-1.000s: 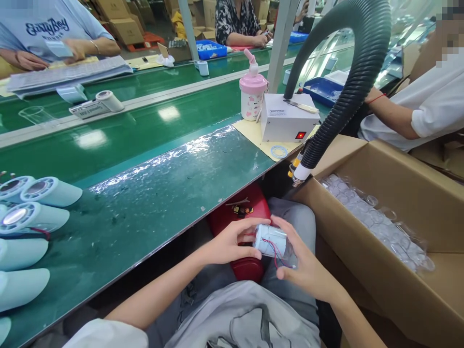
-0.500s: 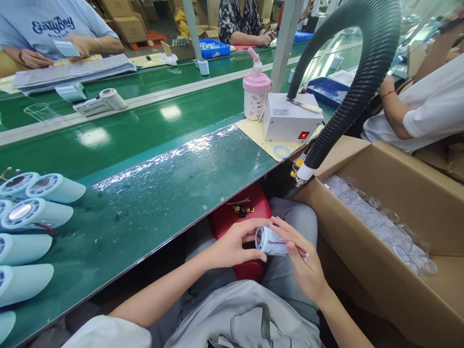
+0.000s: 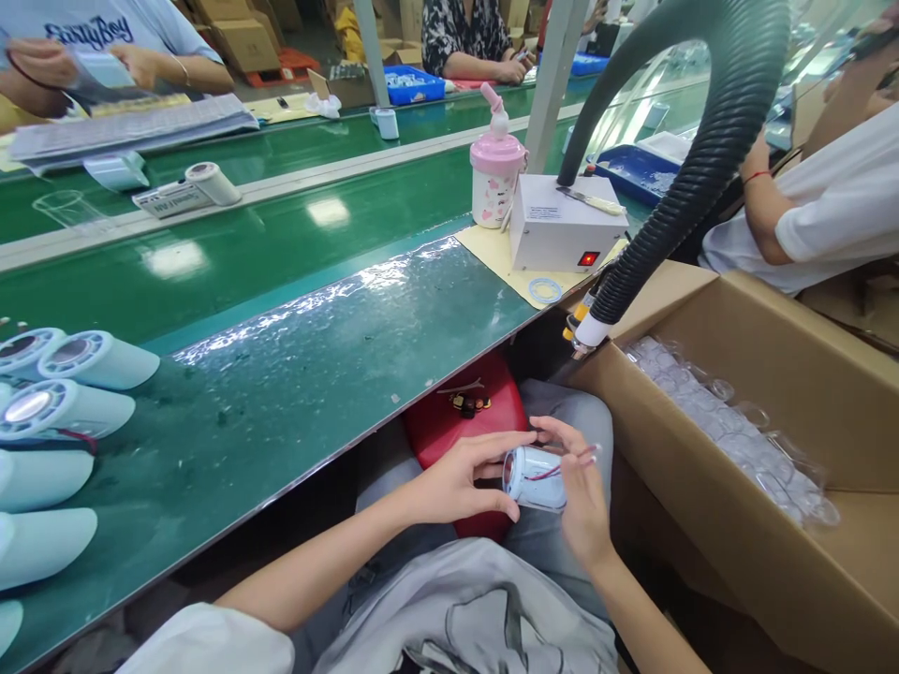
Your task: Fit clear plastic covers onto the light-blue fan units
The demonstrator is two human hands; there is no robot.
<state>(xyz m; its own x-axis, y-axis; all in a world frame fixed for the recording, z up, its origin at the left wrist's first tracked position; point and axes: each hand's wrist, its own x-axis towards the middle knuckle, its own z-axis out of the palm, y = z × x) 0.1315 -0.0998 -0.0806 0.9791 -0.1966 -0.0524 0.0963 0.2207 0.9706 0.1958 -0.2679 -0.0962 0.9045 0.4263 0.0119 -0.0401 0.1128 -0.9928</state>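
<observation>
Over my lap, below the table edge, both hands hold a small pale blue cylindrical fan part (image 3: 535, 477) with thin red wires running from it. My left hand (image 3: 456, 482) grips its left end between thumb and fingers. My right hand (image 3: 582, 501) wraps its right side, fingers laid over the wires. A red bag (image 3: 460, 421) lies on my lap just behind the part. Several more pale blue fan bodies (image 3: 66, 393) lie on the green table at the far left.
A cardboard box (image 3: 765, 374) of clear plastic pieces stands at my right. A black corrugated hose (image 3: 702, 159) arches over a white box with a red switch (image 3: 562, 229), beside a pink bottle (image 3: 495, 178). Other people work across the green conveyor (image 3: 245, 253) and at right.
The fan part has been turned in my hands. My right hand shifted from under it to over its right side, and both hands sit slightly further right.
</observation>
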